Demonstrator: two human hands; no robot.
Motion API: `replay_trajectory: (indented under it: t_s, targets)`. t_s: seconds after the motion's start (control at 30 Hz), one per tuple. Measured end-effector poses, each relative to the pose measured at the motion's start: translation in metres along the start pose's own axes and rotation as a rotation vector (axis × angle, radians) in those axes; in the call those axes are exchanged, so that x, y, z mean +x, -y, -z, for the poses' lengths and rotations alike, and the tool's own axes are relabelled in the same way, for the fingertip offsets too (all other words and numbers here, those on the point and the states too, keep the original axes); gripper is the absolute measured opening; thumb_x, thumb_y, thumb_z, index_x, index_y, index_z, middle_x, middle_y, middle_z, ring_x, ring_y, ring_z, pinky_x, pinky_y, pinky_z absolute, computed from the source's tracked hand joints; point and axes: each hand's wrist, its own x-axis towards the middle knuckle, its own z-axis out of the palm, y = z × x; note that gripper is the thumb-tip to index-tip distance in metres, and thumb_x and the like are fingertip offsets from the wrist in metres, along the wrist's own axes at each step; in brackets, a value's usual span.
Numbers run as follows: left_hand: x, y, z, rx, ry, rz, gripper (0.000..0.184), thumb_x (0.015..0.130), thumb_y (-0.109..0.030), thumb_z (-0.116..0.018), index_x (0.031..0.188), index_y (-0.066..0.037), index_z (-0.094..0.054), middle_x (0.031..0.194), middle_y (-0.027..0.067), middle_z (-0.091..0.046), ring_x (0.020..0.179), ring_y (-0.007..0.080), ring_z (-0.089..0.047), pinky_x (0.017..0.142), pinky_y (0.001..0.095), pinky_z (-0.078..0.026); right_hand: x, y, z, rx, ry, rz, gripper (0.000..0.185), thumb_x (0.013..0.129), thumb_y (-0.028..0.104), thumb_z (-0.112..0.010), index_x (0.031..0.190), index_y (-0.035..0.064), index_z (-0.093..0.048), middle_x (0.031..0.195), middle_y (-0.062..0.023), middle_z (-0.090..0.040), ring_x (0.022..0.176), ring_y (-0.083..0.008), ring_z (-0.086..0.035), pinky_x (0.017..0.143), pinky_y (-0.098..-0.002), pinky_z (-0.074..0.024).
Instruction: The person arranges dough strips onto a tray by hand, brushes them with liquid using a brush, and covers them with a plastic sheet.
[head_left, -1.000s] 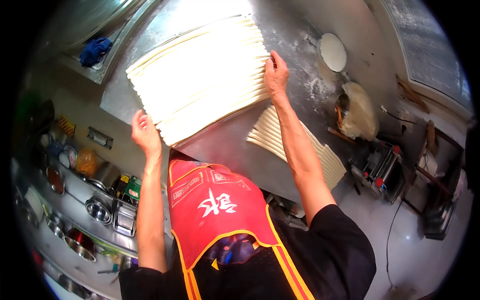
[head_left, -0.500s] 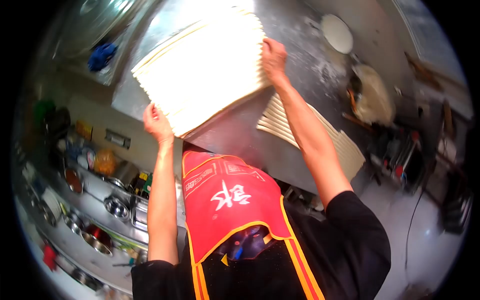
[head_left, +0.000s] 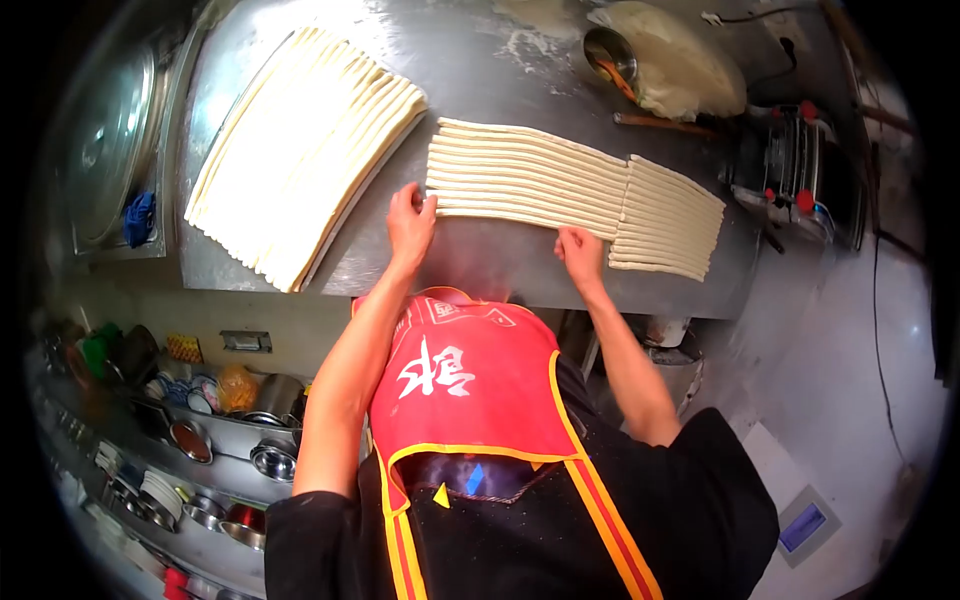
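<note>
Rows of long pale dough strips [head_left: 525,180] lie side by side on the steel table, with a shorter group of dough strips [head_left: 668,218] against their right end. My left hand [head_left: 411,228] is at the left end of the strip nearest me, thumb and fingers pinched on its tip. Along that same front strip, my right hand [head_left: 582,257] has curled fingers closed at its edge, close to where the two groups meet. A larger sheet of packed dough strips [head_left: 305,150] rests on a tray to the left, apart from both hands.
The steel table [head_left: 490,262] has flour smears at its far side. Beyond the strips are a metal bowl [head_left: 608,55], a cloth-like cover [head_left: 685,65] and a wooden rolling pin [head_left: 665,124]. Shelves with pans [head_left: 272,460] stand at lower left.
Both hands have left the large dough sheet and moved to the smaller strips on the right. The sheet now sits lower and further left in view as the camera has turned.
</note>
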Motion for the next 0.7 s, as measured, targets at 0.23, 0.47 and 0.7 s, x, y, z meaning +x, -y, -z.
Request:
replay_trajectory:
  t_s: [0.23, 0.47, 0.7]
  targets:
    - [0.025, -0.021, -0.037, 0.154, -0.243, 0.209, 0.037, 0.080, -0.034, -0.070, 0.100, -0.003, -0.069, 0.087, 0.0123, -0.067, 0.077, 0.0254, -0.065, 0.073, 0.0380, -0.051, -0.069, -0.064, 0.024, 0.200, -0.077, -0.271, 0.021, 0.093, 0.014, -0.061, 0.105, -0.0021, -0.067, 0.078, -0.0062, -0.067, 0.063, -0.0117, -0.063, 0.055, -0.0230, -0.0503]
    - [0.028, -0.006, -0.034, -0.153, -0.271, 0.247, 0.024, 0.076, -0.022, -0.073, 0.084, 0.001, -0.071, 0.076, 0.0062, -0.068, 0.069, 0.0143, -0.061, 0.067, 0.0301, -0.049, -0.061, -0.076, 0.022, 0.287, -0.021, -0.299, 0.020, 0.091, 0.013, -0.060, 0.100, -0.0030, -0.068, 0.076, -0.0059, -0.067, 0.063, -0.0111, -0.063, 0.056, -0.0230, -0.0508]
    - [0.006, -0.009, -0.030, -0.217, -0.259, 0.127, 0.015, 0.083, -0.014, -0.072, 0.086, -0.001, -0.064, 0.076, 0.0029, -0.063, 0.065, 0.0112, -0.057, 0.058, 0.0271, -0.049, -0.039, -0.088, 0.052, 0.249, 0.011, -0.292, 0.020, 0.091, 0.016, -0.063, 0.099, -0.0014, -0.068, 0.077, -0.0051, -0.066, 0.063, -0.0109, -0.063, 0.055, -0.0223, -0.0500]
